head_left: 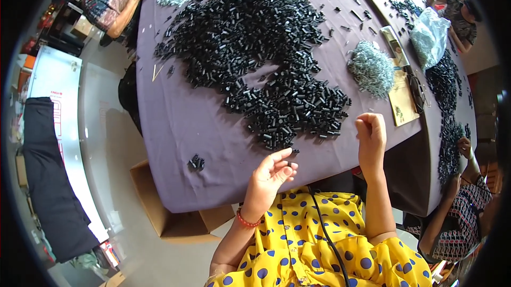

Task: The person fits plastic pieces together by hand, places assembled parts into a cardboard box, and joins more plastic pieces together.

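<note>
A large heap of small black tube-shaped plastic pieces (255,31) spreads over the table in front of me. At the heap's near edge, my left hand (269,175) is closed with a small black piece (290,164) between thumb and fingers. My right hand (371,132) is raised over the table to the right of the heap. Its fingers are curled together, and whatever they hold is hidden or too small to name. Beyond it lies a pile of small silvery metal pieces (371,68). Apart from the heap, a small cluster of black pieces (196,162) rests at the near left.
A purple-grey cloth (175,127) covers the table. On the right are a yellow board (403,100), dark-handled scissors (415,87) and a clear plastic bag (430,37). An open cardboard box (146,196) stands below the near left edge. Other people sit around the tables.
</note>
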